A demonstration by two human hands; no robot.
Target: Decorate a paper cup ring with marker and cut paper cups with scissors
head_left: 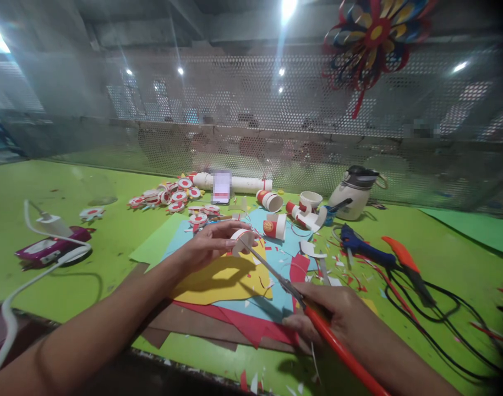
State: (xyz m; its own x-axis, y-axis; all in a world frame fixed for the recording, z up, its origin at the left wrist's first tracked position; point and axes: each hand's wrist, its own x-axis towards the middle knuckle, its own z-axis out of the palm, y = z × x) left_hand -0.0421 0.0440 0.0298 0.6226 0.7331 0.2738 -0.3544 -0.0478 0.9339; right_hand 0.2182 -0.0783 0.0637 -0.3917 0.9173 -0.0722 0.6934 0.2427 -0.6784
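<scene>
My left hand (210, 240) pinches a cut-down white paper cup (243, 240) with a thin red line near its rim. Long scissors (290, 289) with red handles are gripped in my right hand (329, 313). Their blade tips reach the cup piece; whether the blades are apart there is hard to make out. Below both hands lie sheets of yellow paper (218, 283), light blue paper (243, 309) and red paper (272, 331). Just beyond, a red and white paper cup (275, 227) lies on its side, with white and red scraps around it.
Several red and white paper pieces (179, 196) are heaped at the back left, near a phone (221, 187) and a white tube (251, 184). A blue glue gun (365, 247), an orange-handled tool (408, 269) and black cables lie right. A purple power strip (49, 247) sits left.
</scene>
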